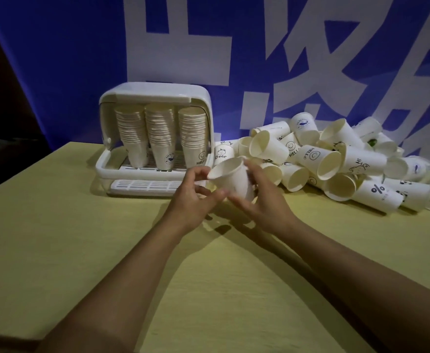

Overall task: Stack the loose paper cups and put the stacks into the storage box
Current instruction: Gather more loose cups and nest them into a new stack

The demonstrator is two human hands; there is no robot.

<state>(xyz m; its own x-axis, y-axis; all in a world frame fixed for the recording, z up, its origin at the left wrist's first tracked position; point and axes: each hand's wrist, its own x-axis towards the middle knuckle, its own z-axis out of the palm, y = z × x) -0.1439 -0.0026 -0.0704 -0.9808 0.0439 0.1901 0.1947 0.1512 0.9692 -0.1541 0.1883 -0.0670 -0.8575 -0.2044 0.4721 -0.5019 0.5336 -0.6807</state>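
Observation:
A white paper cup [230, 175] is held above the table in front of me, tilted with its mouth up and to the left. My left hand [195, 197] grips it from the left, and my right hand [263, 202] wraps its right side and base. The white storage box [155, 91] stands at the back left with its lid raised. Three tall cup stacks [161, 131] stand upright inside it. A heap of loose paper cups [336, 159] lies at the back right, most on their sides.
The yellow table [81, 250] runs from the box to the near edge. A blue banner with large white characters [234, 47] hangs behind everything. The box's slotted drip tray [147, 186] juts forward just left of my hands.

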